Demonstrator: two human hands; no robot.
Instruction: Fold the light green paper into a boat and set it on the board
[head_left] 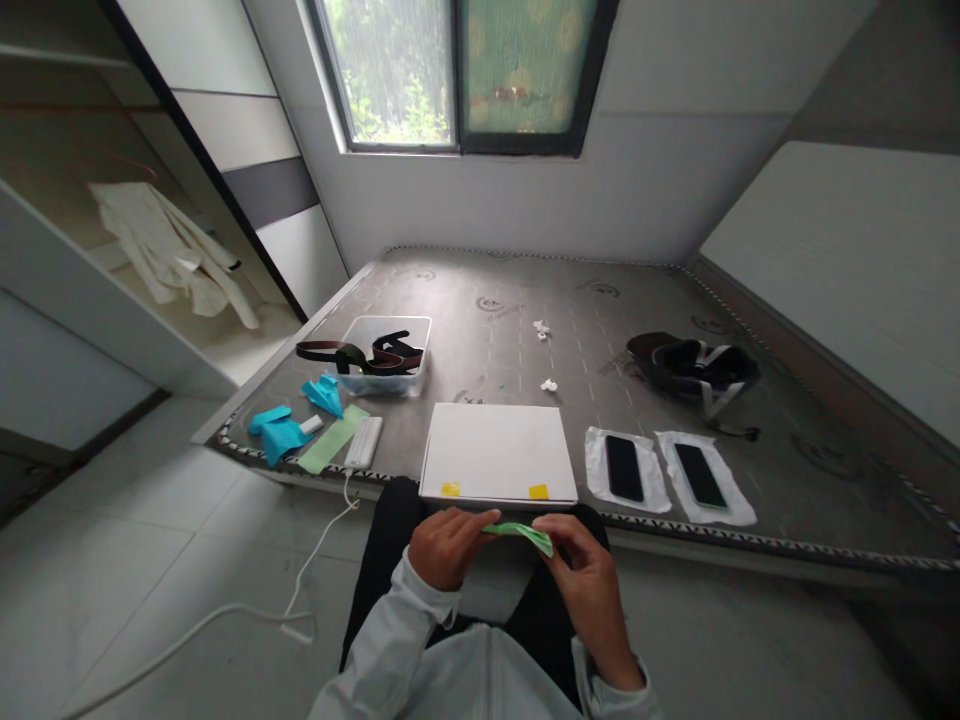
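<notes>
Between my two hands, just above my lap, is a thin piece of green paper (525, 532), bent or folded along its length. My left hand (446, 548) pinches its left end, and my right hand (583, 572) grips the right end between thumb and fingers. Directly beyond them a flat white box (499, 450) lies at the bed's front edge, lid down. Two yellow stickers (538, 492) mark its near side. To the right, two dark phones (625, 468) rest face up on white wrapping sheets (731, 485).
Left of the box lie a white power strip (364, 442) with its cord, a green strip (331, 440) and crumpled blue pieces (283, 437). Behind them stands a clear bin (388, 383) holding belts. Small white scraps (549, 385) and a dark cap (694, 370) lie farther back.
</notes>
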